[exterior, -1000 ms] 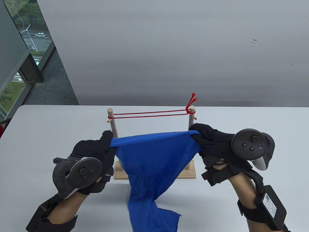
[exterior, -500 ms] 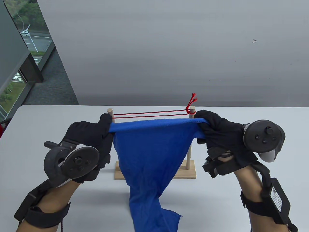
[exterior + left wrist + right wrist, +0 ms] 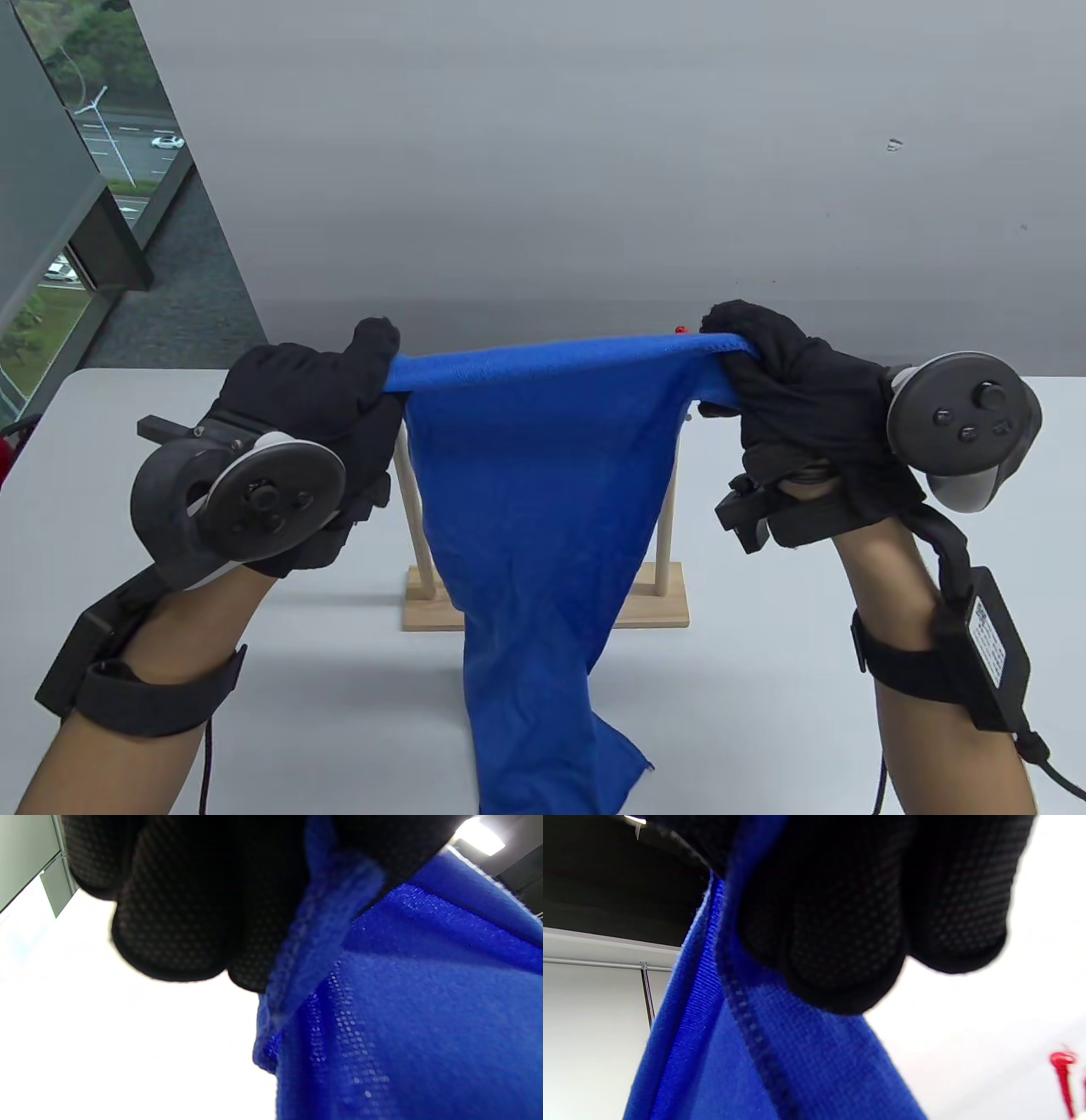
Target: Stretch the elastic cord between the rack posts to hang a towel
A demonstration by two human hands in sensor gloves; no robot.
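A blue towel [image 3: 543, 475] hangs stretched between my two hands, its top edge taut and its tail trailing to the table's front. My left hand [image 3: 373, 373] grips its left corner, my right hand [image 3: 734, 361] its right corner; both hold it in front of and above the wooden rack [image 3: 543, 607]. The towel hides the rack's post tops and nearly all of the red elastic cord; only a red tip [image 3: 680, 328] shows beside my right hand. The left wrist view shows gloved fingers [image 3: 178, 912] pinching blue cloth [image 3: 403, 1005]. The right wrist view shows the same [image 3: 831, 912], plus the cord's end [image 3: 1062, 1073].
The rack's base stands mid-table on the white table [image 3: 170, 526]. A grey wall rises behind the table's far edge. A window with a street view is at the far left.
Both hands have lifted the towel upward and away from me, from below the cord's height to above the post tops. The towel now covers the cord and posts.
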